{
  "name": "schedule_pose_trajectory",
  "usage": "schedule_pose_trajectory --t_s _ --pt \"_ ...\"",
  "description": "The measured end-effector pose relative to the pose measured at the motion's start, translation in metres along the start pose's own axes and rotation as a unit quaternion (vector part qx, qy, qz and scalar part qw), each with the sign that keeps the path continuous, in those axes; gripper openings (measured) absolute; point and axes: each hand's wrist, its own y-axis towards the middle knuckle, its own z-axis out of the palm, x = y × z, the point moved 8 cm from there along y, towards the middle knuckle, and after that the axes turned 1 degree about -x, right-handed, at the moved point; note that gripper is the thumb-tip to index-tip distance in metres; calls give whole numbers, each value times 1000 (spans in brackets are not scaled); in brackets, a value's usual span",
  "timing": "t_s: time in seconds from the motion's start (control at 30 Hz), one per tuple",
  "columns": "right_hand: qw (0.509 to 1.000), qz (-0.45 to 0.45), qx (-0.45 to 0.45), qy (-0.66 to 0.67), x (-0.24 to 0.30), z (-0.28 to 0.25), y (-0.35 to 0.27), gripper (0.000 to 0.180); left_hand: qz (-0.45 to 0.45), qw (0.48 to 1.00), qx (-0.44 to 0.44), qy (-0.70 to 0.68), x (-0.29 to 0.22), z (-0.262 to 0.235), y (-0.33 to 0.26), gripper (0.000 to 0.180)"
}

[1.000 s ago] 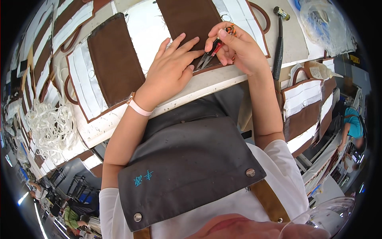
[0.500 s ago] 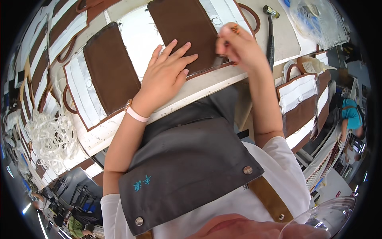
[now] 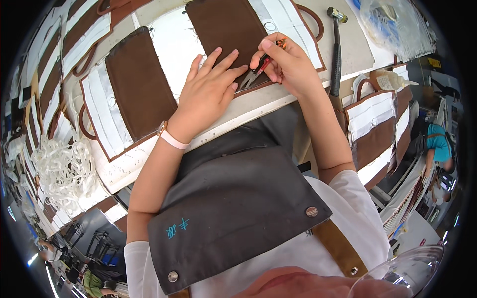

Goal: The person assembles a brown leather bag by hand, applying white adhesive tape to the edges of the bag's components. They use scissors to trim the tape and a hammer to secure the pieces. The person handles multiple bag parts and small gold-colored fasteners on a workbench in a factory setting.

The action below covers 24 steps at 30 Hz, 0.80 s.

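My left hand [image 3: 204, 97] lies flat with fingers spread on an opened-out bag piece, pressing across its white middle [image 3: 166, 52] and the edge of a brown panel [image 3: 226, 27]. A second brown panel [image 3: 139, 82] lies to its left. Loose threads fringe the panel edges. In my right hand [image 3: 292, 64] is a pair of small thread snips [image 3: 254, 77] with red and dark handles. Their metal blades point left and down at the brown panel's near edge, close to my left fingertips. Whether the blades touch the fabric I cannot tell.
A black-handled hammer [image 3: 336, 54] lies right of the bag piece. Beyond are a clear plastic bag [image 3: 395, 30] and a bottle with a nozzle [image 3: 390, 82]. More brown-and-white bag pieces [image 3: 372, 121] hang at the right. White cord [image 3: 64, 171] is heaped at the left.
My right hand has shifted left and slightly down, coming nearer my left hand. Blurred before, the snips now show clearly at the panel's edge. My left hand has hardly moved.
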Motion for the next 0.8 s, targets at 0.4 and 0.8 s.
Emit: schedule_pose_trajectory --t_s 0.4,0.8 --pt "998 8 -26 -64 8 -35 0 20 -4 1000 11 25 -2 3 -2 39" --pt "997 -48 -56 13 5 -19 -3 21 4 999 21 34 -3 -3 0 40"
